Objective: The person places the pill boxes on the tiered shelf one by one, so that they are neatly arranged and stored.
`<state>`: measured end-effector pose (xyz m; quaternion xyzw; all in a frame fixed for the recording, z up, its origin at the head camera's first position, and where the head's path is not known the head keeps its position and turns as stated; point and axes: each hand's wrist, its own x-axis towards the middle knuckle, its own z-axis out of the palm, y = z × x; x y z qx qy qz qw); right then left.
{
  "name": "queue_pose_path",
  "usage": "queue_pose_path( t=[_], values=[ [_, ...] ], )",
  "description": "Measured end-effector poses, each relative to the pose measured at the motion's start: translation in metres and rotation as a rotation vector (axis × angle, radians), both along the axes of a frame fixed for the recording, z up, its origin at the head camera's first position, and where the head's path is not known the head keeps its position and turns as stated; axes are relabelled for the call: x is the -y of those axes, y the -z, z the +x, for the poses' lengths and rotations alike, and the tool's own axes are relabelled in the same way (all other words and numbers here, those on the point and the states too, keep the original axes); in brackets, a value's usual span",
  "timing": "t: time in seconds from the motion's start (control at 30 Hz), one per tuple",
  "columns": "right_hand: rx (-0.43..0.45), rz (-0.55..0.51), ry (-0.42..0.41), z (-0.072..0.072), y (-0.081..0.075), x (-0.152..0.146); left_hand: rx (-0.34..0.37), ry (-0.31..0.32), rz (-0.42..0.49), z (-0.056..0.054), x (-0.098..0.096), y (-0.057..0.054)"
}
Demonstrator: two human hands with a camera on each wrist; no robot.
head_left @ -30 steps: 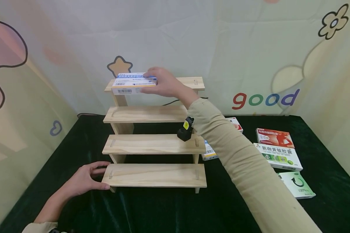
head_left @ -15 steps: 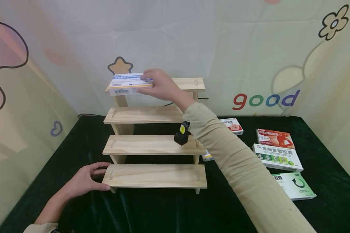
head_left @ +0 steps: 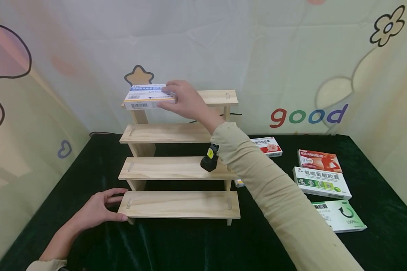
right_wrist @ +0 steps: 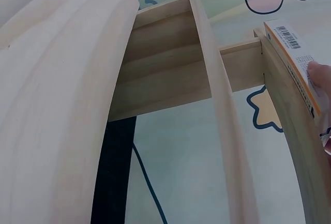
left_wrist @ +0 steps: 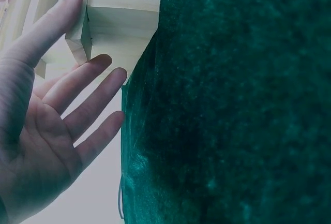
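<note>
A white medicine box (head_left: 147, 96) with blue print and a yellow stripe lies on the left part of the top shelf (head_left: 218, 98) of a four-step wooden display stand (head_left: 179, 203). My right hand (head_left: 188, 99) holds the box by its right end, thumb in front and fingers over the top. Only the thumb and a bit of that hand show at the right edge of the right wrist view, by the box (right_wrist: 297, 61). At the lowest shelf's left end, my left hand (head_left: 96, 209) holds the board between thumb and index finger; its other fingers are spread (left_wrist: 57, 115).
On the dark green cloth (head_left: 176, 248) at right lie a red box (head_left: 320, 161), a white-and-green capsule box (head_left: 322, 183) and a green-and-white box (head_left: 342, 216). Another box (head_left: 269, 146) lies behind my right forearm, which hides part of a further one (head_left: 239, 183).
My right hand has slid the medicine box a short way left along the top shelf, to its left end. The left hand has stayed in place.
</note>
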<state>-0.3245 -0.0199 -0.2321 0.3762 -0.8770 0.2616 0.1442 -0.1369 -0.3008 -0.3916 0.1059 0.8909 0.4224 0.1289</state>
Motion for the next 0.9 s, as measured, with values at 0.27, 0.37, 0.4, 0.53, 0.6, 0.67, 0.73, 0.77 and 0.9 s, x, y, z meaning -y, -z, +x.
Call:
queue_pose_path(
  t=[0.27, 0.37, 0.4, 0.53, 0.6, 0.67, 0.73, 0.77, 0.9],
  values=[
    [-0.013, 0.008, 0.026, 0.000, 0.001, 0.000, 0.013, 0.000, 0.006, 0.000, -0.001, -0.001],
    [-0.039, 0.014, 0.013, 0.001, -0.001, -0.002, 0.015, -0.004, 0.004, 0.000, -0.001, 0.000],
    [-0.055, 0.018, 0.009, 0.001, -0.001, -0.003, 0.014, -0.004, 0.002, 0.000, -0.001, 0.000],
    [-0.085, 0.006, -0.004, 0.002, -0.006, -0.012, 0.003, -0.002, -0.006, -0.001, -0.001, -0.001],
    [-0.072, -0.002, -0.003, 0.002, -0.008, -0.016, 0.001, -0.002, -0.008, -0.001, -0.001, -0.001],
    [-0.060, -0.012, -0.006, 0.003, -0.010, -0.021, 0.003, -0.002, -0.006, -0.001, -0.001, -0.001],
    [-0.055, -0.017, -0.007, 0.005, -0.012, -0.026, 0.008, -0.003, -0.005, -0.001, -0.001, -0.001],
    [-0.054, -0.016, -0.010, 0.006, -0.013, -0.028, 0.011, -0.004, -0.004, -0.001, -0.001, -0.001],
    [-0.051, -0.011, -0.019, 0.012, -0.017, -0.037, 0.024, -0.006, -0.006, -0.001, -0.002, 0.000]
  ],
)
